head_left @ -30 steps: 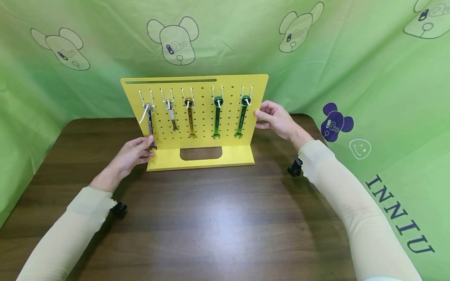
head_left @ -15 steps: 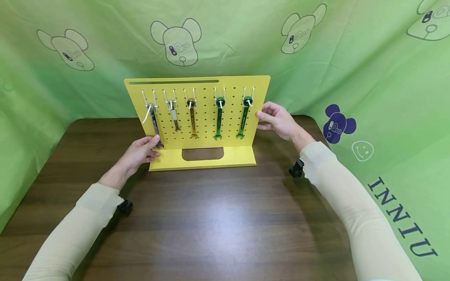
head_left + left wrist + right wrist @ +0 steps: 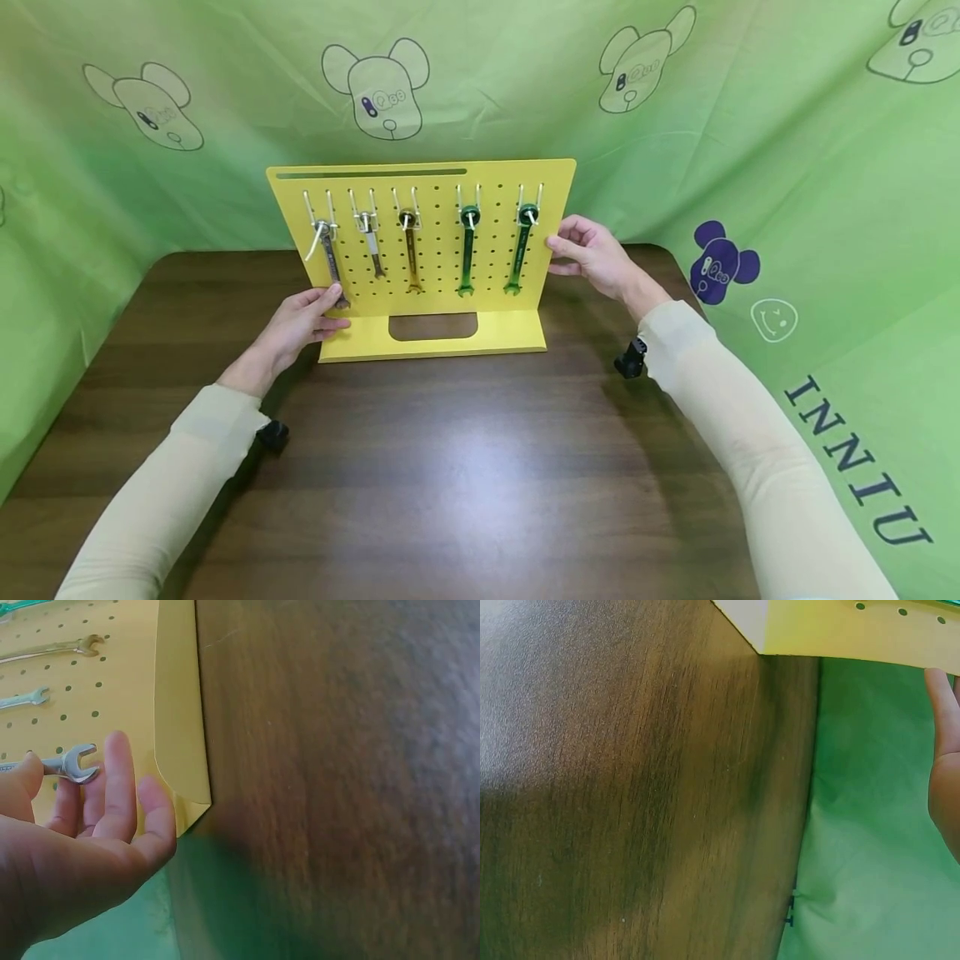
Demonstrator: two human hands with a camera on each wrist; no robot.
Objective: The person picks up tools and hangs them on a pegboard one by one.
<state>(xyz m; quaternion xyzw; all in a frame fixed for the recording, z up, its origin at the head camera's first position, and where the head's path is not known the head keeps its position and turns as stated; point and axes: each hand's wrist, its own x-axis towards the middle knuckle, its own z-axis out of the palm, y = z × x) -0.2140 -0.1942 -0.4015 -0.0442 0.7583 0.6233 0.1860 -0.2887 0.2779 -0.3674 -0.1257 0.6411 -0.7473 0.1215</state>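
Observation:
A yellow pegboard stand (image 3: pixel 491 287) stands upright on the table, with several wrenches hanging from white hooks. My left hand (image 3: pixel 296 323) is at its lower left, thumb and fingers pinching the lower part of the leftmost silver wrench (image 3: pixel 332 258). In the left wrist view, the open-end jaw of this wrench (image 3: pixel 75 763) sticks out past the thumb, and some fingers extend beside it. My right hand (image 3: pixel 592 257) holds the board's right edge, thumb at the front; its other fingers are partly hidden behind.
Beside the held wrench hang a smaller silver wrench (image 3: pixel 372 246), a gold wrench (image 3: pixel 410 254) and two green wrenches, one in the middle (image 3: pixel 468 254) and one at the right (image 3: pixel 521 254). A green printed curtain (image 3: pixel 480 92) borders the brown wooden table (image 3: pixel 420 467).
My left hand has moved slightly right, swinging the lower end of the leftmost wrench right and a little up. My right hand stays at the board's edge. The head view has shifted slightly.

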